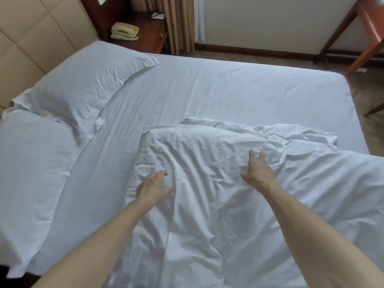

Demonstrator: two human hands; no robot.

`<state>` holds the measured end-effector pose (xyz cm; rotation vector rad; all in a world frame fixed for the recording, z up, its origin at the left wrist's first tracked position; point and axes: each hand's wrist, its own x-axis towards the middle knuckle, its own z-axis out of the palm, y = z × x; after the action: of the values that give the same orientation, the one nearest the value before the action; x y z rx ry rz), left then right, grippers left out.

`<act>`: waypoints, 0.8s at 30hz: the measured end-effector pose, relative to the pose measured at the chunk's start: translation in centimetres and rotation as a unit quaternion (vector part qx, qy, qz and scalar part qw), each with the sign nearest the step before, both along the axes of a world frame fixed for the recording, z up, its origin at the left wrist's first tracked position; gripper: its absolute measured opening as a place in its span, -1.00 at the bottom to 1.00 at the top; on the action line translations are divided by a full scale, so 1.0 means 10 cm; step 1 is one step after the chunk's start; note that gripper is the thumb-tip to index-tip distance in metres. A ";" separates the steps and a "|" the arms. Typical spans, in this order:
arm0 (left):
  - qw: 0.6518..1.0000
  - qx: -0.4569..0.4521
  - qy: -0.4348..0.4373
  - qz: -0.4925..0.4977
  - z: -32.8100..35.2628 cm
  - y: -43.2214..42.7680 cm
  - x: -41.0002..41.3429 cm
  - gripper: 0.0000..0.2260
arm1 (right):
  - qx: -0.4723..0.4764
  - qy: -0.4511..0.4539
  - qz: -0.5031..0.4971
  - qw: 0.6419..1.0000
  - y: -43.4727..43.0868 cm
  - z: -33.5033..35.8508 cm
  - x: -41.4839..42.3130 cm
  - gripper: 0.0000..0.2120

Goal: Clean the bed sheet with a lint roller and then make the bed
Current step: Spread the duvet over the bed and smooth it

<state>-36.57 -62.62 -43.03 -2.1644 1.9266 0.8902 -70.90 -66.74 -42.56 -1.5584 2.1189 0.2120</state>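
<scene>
Bed sheet (207,90) flat | duvet (207,204) rumpled | left hand (153,187), right hand (258,170) grip released, apparently touching | nightstand (151,36) beyond

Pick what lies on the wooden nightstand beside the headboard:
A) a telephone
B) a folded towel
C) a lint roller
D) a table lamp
A: a pale green telephone with its handset in the cradle lies on the dark wooden nightstand.
</scene>
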 end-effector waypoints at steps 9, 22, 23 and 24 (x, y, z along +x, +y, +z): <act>0.999 0.008 -0.006 -0.032 -0.37 -1.16 -0.14 -0.32 | 0.025 0.093 0.048 0.994 -0.50 -0.19 -0.12 0.00; 0.944 0.091 0.086 0.305 -1.08 -1.04 0.85 -0.26 | 0.046 0.065 -0.003 0.997 -0.57 -0.83 -0.01 -0.41; 0.943 0.077 0.106 0.304 -1.07 -1.02 0.84 -0.53 | 0.026 0.074 -0.013 0.997 -0.53 -0.85 0.01 -0.56; 0.944 0.068 0.120 0.301 -1.05 -1.00 0.81 -0.71 | 0.010 0.082 -0.024 0.996 -0.50 -0.86 0.03 -0.69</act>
<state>-28.47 -72.61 -53.52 -2.7010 1.2149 1.3822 -70.63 -71.75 -51.11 -1.5229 2.2693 0.3535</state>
